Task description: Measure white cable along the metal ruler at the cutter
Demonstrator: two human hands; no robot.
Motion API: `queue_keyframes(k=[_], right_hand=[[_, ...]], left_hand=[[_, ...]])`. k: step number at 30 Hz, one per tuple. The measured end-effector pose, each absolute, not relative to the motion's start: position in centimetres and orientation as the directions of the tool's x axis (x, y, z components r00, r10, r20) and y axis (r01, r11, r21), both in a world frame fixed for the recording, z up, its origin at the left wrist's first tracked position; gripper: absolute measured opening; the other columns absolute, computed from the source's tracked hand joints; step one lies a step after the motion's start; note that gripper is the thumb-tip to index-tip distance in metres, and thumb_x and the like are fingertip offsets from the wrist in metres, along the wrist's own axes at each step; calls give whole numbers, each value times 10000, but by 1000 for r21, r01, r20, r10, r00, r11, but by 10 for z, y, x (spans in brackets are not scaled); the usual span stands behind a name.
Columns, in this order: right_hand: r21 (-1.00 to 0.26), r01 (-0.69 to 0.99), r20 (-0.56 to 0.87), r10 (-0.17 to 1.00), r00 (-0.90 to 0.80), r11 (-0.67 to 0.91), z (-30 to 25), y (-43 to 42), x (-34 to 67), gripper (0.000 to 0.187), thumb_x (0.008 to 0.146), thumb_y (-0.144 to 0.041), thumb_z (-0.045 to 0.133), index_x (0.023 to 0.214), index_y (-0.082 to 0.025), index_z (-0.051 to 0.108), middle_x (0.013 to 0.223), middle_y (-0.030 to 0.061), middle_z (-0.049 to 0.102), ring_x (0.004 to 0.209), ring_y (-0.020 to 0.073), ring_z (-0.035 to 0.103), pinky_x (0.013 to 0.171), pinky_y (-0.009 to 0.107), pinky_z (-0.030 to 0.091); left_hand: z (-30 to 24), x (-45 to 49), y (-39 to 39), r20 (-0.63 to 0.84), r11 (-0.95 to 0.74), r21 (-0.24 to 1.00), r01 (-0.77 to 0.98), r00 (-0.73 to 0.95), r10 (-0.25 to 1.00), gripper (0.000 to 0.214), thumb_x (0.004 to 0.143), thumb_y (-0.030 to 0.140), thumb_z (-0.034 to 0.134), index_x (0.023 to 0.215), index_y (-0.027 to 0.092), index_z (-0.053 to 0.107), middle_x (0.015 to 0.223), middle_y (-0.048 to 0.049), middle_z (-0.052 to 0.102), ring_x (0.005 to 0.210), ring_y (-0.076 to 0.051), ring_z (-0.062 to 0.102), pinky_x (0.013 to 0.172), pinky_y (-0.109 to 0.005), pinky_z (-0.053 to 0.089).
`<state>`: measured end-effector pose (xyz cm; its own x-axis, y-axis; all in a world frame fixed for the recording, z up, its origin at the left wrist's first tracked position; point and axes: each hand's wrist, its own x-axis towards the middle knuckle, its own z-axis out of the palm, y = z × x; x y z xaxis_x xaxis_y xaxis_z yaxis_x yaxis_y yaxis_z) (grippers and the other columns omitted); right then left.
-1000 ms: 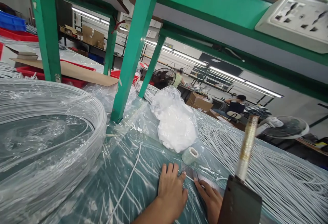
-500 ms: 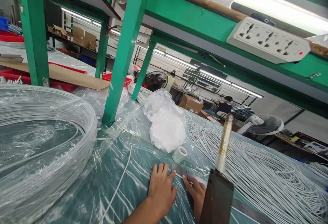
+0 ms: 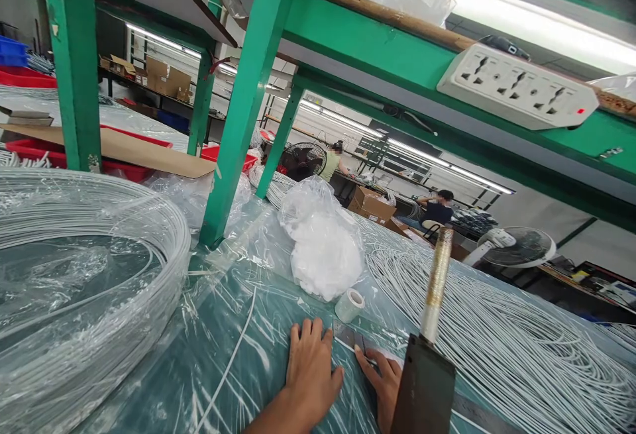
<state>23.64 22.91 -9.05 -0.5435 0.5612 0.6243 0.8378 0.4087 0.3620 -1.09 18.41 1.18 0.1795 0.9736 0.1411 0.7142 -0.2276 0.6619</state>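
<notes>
**Two hands pressed flat beside a metal ruler on a cable-strewn table**

A clear plastic bag (image 3: 322, 242) stuffed with white material sits on the table (image 3: 209, 354), which is covered in glossy plastic sheet. Red bins (image 3: 124, 167) at the far left lie under a sheet of cardboard (image 3: 129, 146); their contents are hidden. A large coil of white cable (image 3: 84, 275), wrapped in clear film, fills the left side, and loose white cables (image 3: 497, 341) spread across the right.

A metal ruler (image 3: 350, 338) lies on the table between the two hands, just in front of a small roll of tape (image 3: 349, 305). The left hand (image 3: 311, 374) rests palm down, fingers spread and flat, its fingertips beside the ruler's near end; its grip is wide open and holds nothing. The right hand (image 3: 382, 381) also lies low on the table, index finger stretched toward the ruler's edge; its grip is open, and part of it is hidden behind a dark metal blade (image 3: 422, 387) with a worn handle (image 3: 437, 285) standing upright at the near edge. A single white cable (image 3: 233, 354) runs across the table just left of the left hand.

Overhead, a power strip (image 3: 517, 86) is fixed to a green frame (image 3: 248, 89).
</notes>
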Motion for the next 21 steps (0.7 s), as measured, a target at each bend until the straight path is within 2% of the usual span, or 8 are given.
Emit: queue_keyframes(k=[5,10,14,18,21], right_hand=[[466,807,626,510,-590,363,-88,230,236,444,848,-148,357,1160,-372,579,940,3,643,777,196,602,700,341,504],[519,765,619,449,-644,381,-75,228,228,438,841,-118,344,1107,-332,617,900,14,648,715,187,599,664,326,483],[559,755,565,508,-650,343,-62,221,220,450,825,-75,352,1085,-316,629,913,5,655,739,179,607,653,301,501],[591,734,524,533,-664,334,-53,216,215,460,792,-38,377,1080,-288,635,920,1,657,725,172,610,646,292,518],[605,726,525,523,-672,327,-52,216,214,457,794,-38,377,1065,-291,643,914,1,660,723,166,612,642,287,525]], left_hand=[[16,-13,183,117,-232,640,732,206,972,504,789,365,555,1230,121,538,1238,-164,498,1174,-329,381,1055,-532,234],[16,-15,183,124,-236,649,723,205,971,496,785,374,535,1232,161,538,1232,-146,499,1166,-318,383,1047,-529,235],[13,-15,183,134,-244,651,719,208,969,503,778,359,519,1242,164,533,1249,-152,489,1157,-323,387,1040,-542,234],[8,-13,184,168,-257,662,705,194,966,604,759,340,526,1322,142,435,1258,-148,478,1163,-322,372,1047,-545,219],[9,-14,185,169,-256,681,686,194,966,546,752,346,541,1261,148,507,1241,-136,488,1157,-314,379,1048,-540,219]])
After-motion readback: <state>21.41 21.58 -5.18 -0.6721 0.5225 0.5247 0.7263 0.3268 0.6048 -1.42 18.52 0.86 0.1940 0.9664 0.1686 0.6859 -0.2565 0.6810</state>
